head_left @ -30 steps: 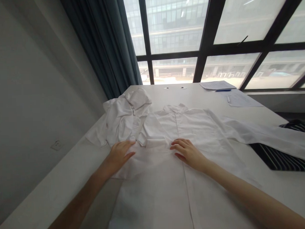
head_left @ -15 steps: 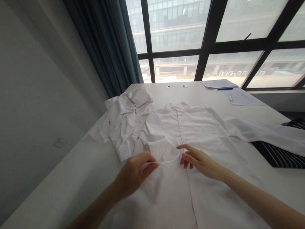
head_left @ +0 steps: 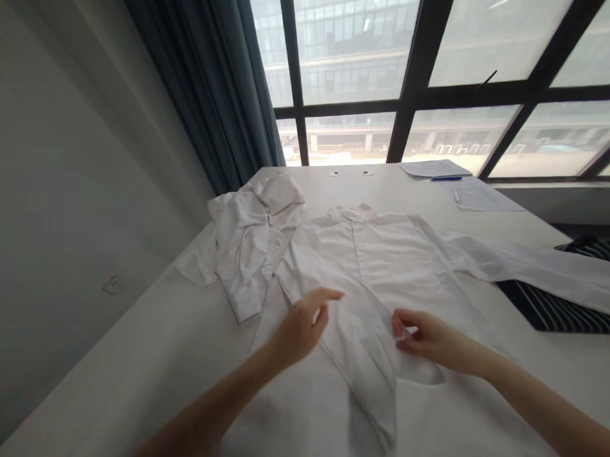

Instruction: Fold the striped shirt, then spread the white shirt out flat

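A white long-sleeved shirt [head_left: 416, 264] lies front up on the table, its collar at the far end. One sleeve [head_left: 356, 327] runs diagonally across the shirt's front, its lower end towards me. Over this sleeve is my left hand [head_left: 305, 322], index finger stretched out and a gap between thumb and fingers. My right hand [head_left: 429, 337] is beside the sleeve's right edge, fingers curled, thumb apart, with no cloth visible between them. The other sleeve [head_left: 531, 264] stretches out to the right.
A second, crumpled white shirt [head_left: 250, 237] lies at the left, close to the first. Black striped cloth [head_left: 562, 306] lies partly under the right sleeve. Papers [head_left: 433, 169] and a blue pen [head_left: 446, 179] are at the far right of the white table [head_left: 189, 339].
My left hand has let go of the shirt cloth it pinched and moved up and right. The sleeve now lies flatter across the front. My right hand has shifted right and towards me.
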`<action>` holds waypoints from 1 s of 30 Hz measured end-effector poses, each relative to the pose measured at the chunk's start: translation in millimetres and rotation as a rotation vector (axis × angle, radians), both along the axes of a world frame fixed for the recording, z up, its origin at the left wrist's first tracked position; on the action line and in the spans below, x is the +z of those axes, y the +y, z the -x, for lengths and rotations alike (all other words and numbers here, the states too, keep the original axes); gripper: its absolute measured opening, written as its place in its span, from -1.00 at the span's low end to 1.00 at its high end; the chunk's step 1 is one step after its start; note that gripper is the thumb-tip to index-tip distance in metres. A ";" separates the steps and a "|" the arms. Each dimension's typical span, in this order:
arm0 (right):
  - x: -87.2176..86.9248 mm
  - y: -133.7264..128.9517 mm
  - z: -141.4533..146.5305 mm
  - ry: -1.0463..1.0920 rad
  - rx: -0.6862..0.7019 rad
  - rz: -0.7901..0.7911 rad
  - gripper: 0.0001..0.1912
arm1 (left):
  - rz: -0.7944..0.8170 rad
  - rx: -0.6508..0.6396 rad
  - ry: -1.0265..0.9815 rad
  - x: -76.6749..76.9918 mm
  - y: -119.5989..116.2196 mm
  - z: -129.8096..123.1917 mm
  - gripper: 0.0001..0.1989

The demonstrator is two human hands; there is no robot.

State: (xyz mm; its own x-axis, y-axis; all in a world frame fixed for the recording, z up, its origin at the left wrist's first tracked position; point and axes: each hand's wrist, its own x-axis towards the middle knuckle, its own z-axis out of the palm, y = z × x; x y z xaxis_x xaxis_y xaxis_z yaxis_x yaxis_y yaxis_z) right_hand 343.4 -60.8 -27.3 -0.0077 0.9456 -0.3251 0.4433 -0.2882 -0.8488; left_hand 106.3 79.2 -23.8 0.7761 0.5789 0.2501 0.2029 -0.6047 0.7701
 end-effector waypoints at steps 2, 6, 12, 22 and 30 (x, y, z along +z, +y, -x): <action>4.9 -6.1 0.1 -0.016 -0.019 -0.003 -0.84 | -0.224 0.169 0.047 -16.4 38.0 9.3 -0.44; 13.6 -13.5 -16.9 -0.131 -0.116 -0.173 -0.73 | -0.408 0.381 0.296 -45.5 96.3 31.0 -0.33; -1.7 -35.2 -52.4 -0.213 -0.128 -0.042 -0.56 | -0.351 0.455 0.411 -59.7 122.7 37.0 -0.49; -0.3 -69.1 -55.1 -0.351 -0.144 -0.016 -0.33 | -0.126 0.604 0.315 -43.5 141.0 19.3 -0.54; -5.9 -85.2 -85.8 -0.316 -0.257 -0.053 -0.39 | -0.041 0.617 0.260 -39.5 148.2 12.5 -0.43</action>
